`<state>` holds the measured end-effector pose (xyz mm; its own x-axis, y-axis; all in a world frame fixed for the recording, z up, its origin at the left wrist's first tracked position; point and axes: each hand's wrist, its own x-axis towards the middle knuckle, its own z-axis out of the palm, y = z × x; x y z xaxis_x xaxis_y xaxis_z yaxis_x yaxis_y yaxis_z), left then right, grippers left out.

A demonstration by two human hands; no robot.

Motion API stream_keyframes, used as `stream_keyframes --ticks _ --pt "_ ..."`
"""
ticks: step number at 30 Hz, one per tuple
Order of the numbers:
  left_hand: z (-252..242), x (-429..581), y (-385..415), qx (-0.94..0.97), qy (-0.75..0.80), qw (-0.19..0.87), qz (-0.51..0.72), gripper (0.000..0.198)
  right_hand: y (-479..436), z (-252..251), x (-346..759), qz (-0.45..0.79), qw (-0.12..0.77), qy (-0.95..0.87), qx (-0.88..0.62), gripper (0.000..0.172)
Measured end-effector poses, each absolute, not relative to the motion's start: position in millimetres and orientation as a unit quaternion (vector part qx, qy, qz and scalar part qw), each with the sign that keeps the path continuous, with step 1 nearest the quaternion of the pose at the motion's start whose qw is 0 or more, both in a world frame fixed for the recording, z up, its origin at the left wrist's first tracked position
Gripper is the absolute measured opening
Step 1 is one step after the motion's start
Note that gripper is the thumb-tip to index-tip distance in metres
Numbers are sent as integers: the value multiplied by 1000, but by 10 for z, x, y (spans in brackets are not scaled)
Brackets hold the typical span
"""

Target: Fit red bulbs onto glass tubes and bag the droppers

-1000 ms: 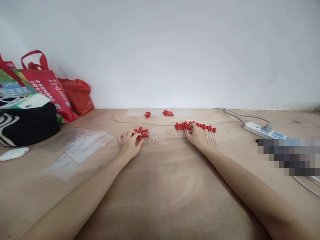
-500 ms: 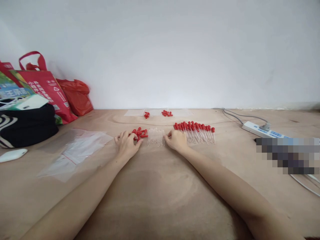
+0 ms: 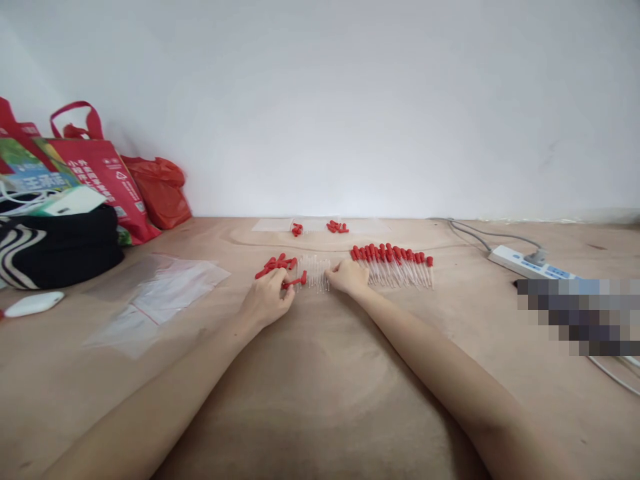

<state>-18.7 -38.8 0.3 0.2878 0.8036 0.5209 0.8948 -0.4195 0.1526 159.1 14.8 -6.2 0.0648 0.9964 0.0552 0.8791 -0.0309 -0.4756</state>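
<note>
Left bare hand (image 3: pixel 267 297) sits farther right than in the earlier frame, pinching one small red club-shaped bulb (image 3: pixel 302 279)

Pale wood-grain tabletop (image 3: pixel 320 387): bears all.

Flat clear plastic bags (image 3: pixel 173 290): left of that hand.

Row of slender clear tubes topped with red bulbs (image 3: pixel 389 256): right of centre; a brushing wrist could disarrange it.

Right bare hand (image 3: pixel 349 277): fingers bunched at the edge of the bare slender clear tubes (image 3: pixel 314 273); cannot tell whether one is gripped.

Heap of loose red bulbs (image 3: pixel 274 264): just beyond the left hand; a stray knuckle could scatter it.

Bare tubes: between the hands; crooked pressure could bend or crack one.

Pinched bulb: could slip if held loosely.
</note>
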Motion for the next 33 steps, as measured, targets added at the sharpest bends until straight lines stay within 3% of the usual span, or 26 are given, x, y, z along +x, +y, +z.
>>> stream_keyframes --ticks 4,10,16,25,33 --pt "26 -242 -378 -756 -587 122 -261 2 152 -73 1583 146 204 -665 -703 29" --pt "-45 -199 -364 -802 -494 49 -333 26 72 -79 1692 135 272 -697 -649 22" --pt "-134 -15 -436 -851 -401 -20 -338 18 -226 -252 2089 100 382 -800 -451 19" --pt "-141 143 -560 -848 -413 -131 -307 5 -519 -329 2348 24 328 -880 -344 24" --pt "-138 163 -568 -847 -411 -143 -305 8 -494 -337 2301 36 319 -886 -334 23"
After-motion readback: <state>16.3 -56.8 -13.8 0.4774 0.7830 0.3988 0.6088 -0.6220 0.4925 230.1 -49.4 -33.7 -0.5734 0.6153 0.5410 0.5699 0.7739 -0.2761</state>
